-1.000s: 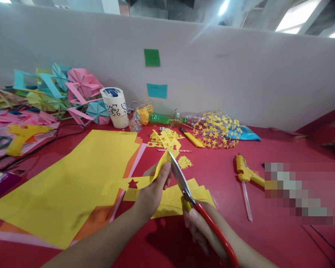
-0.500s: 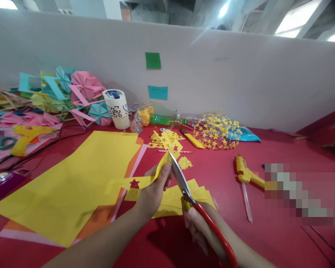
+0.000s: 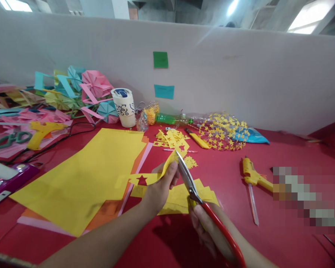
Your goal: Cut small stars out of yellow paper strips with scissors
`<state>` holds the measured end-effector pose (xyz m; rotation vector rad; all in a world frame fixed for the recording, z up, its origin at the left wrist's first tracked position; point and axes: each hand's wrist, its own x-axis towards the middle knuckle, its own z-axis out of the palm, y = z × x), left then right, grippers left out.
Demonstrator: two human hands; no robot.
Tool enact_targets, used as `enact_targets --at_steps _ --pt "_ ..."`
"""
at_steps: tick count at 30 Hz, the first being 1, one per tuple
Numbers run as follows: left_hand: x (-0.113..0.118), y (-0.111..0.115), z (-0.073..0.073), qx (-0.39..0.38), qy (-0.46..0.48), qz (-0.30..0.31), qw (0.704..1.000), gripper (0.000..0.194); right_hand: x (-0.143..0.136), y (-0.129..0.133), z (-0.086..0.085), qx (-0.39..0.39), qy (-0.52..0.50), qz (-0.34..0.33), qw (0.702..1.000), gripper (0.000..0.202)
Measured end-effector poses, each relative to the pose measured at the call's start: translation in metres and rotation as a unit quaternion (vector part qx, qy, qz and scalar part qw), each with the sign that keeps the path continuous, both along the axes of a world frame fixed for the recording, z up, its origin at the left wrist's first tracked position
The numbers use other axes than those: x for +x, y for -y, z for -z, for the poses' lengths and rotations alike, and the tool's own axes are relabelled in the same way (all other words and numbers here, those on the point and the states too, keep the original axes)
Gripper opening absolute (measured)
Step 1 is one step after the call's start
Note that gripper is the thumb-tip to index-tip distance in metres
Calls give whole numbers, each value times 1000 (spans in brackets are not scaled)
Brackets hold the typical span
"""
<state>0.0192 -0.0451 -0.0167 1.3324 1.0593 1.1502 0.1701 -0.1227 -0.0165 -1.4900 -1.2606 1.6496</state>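
Observation:
My left hand [image 3: 163, 182] pinches a strip of yellow paper [image 3: 155, 178] that has a star-shaped hole cut in it. Red-handled scissors [image 3: 188, 178] are gripped in my right hand [image 3: 205, 221], their blades pointing up and away from me, with the tips at the upper edge of the strip. From this angle the blades look closed together. Beneath my hands lie several yellow paper pieces [image 3: 181, 199]. Just beyond the scissors sits a small pile of cut yellow stars [image 3: 190, 162], and behind it a heap of yellow scraps with star holes [image 3: 173, 138].
Large yellow sheets [image 3: 92, 167] over orange and pink ones cover the left. A yellow glue gun [image 3: 252, 173] lies right, another glue gun [image 3: 44, 132] left near green-handled scissors [image 3: 12, 139]. A white cup [image 3: 124, 108], a green bottle [image 3: 166, 118] and a yellow cutter [image 3: 197, 139] stand or lie behind.
The whole view has shifted, so things appear farther right, and more of the purple power strip shows at left. My hands keep the same hold on the paper strip and scissors.

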Motion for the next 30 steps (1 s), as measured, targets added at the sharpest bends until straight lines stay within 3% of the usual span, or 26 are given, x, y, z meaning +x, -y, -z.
enact_targets --at_steps 6,11,16,21,30 --pt "-1 -1 -1 6 18 17 1000 43 0 1 -4 -14 28 14 999 66" --pt "-1 -4 -2 -24 95 31 995 40 3 -2 0 -7 45 10 999 63" --pt "-6 -11 -1 -64 162 18 985 32 8 -4 1 1 45 16 999 58" --pt "-11 -19 -5 -42 190 -2 981 27 11 -6 -5 12 52 6 999 59" --pt "-12 -25 -7 4 131 -31 991 29 16 -8 -5 12 53 -19 998 63"
